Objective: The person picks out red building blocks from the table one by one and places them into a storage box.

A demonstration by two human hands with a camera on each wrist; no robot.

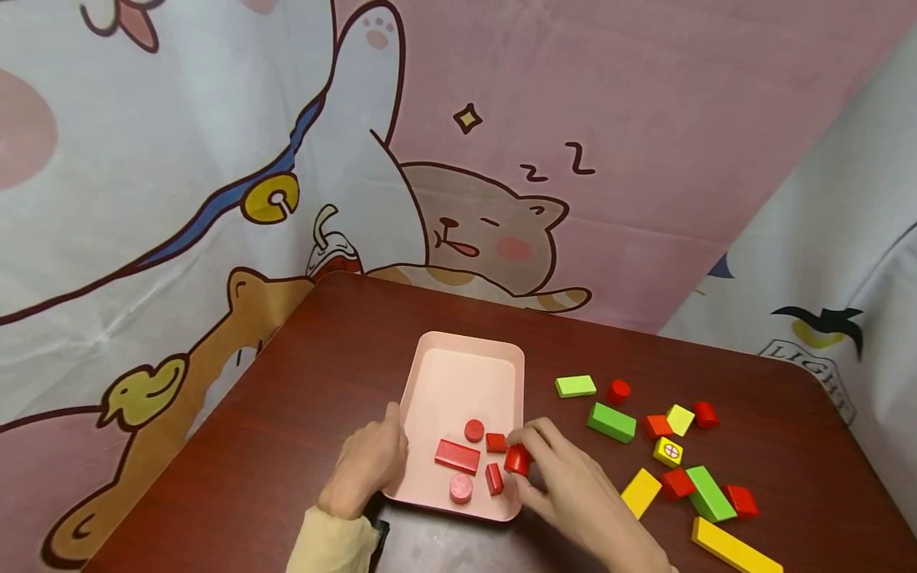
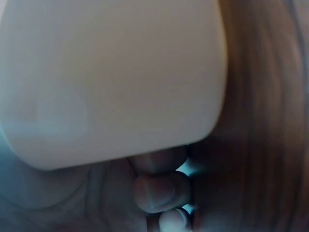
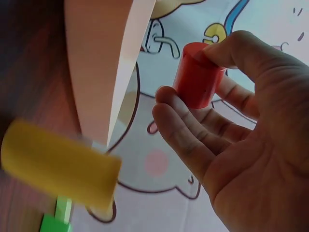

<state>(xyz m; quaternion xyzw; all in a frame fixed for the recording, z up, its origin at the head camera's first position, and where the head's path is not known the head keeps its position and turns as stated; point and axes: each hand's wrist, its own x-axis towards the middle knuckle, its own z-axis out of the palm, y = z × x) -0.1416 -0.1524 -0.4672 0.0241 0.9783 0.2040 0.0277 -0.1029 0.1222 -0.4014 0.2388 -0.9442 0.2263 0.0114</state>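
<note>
My left hand (image 1: 365, 458) grips the left edge of a pale pink tray (image 1: 466, 382); in the left wrist view the tray's wall (image 2: 120, 87) covers most of it, and curled fingers (image 2: 161, 191) show below. My right hand (image 1: 573, 489) pinches a red cylinder block (image 3: 198, 79) between thumb and fingers, just above the tray's right rim. Inside the tray, towards its near end, lie several red blocks, among them a flat rectangular block (image 1: 457, 457), a round block (image 1: 474, 430) and a paler round block (image 1: 462, 488).
Right of the tray, loose blocks lie scattered on the dark wooden table (image 1: 344, 342): a green block (image 1: 612, 422), a red cylinder (image 1: 618, 391), a yellow block (image 1: 641, 492), a long yellow block (image 1: 738, 545) and several others. A printed cloth (image 1: 609, 95) hangs behind the table.
</note>
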